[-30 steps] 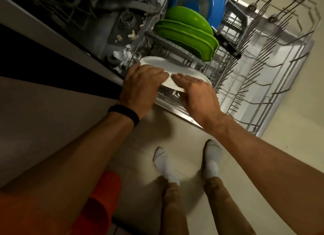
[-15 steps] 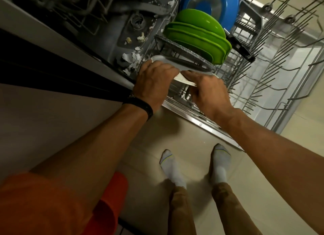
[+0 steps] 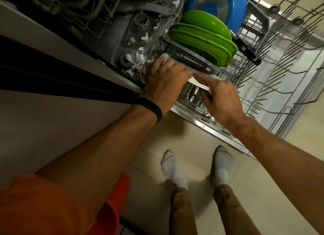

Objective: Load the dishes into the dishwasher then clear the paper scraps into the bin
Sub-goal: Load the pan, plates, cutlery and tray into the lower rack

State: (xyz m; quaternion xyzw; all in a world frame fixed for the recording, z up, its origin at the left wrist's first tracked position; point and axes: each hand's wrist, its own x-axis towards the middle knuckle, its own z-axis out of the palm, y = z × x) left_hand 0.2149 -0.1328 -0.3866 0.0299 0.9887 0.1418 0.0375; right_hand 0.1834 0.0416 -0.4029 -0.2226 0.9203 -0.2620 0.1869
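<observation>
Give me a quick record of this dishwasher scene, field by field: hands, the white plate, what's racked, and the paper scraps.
left hand: grips the left edge of the white plate
right hand: holds the plate's right edge
white plate: tilted, over the lower rack, partly hidden behind the dark basket
already racked: green plates, green bowl, blue bowl
paper scraps: on the dishwasher floor, not yet cleared

The green dishes (image 3: 206, 42) and blue bowl (image 3: 228, 5) look like glossy, smooth plastic. The rack (image 3: 280, 59) is thin grey wire, matt-coated metal. The white plate (image 3: 197, 82) is smooth, perhaps plastic. The paper scraps (image 3: 138, 57) are torn, matt and crumpled.
</observation>
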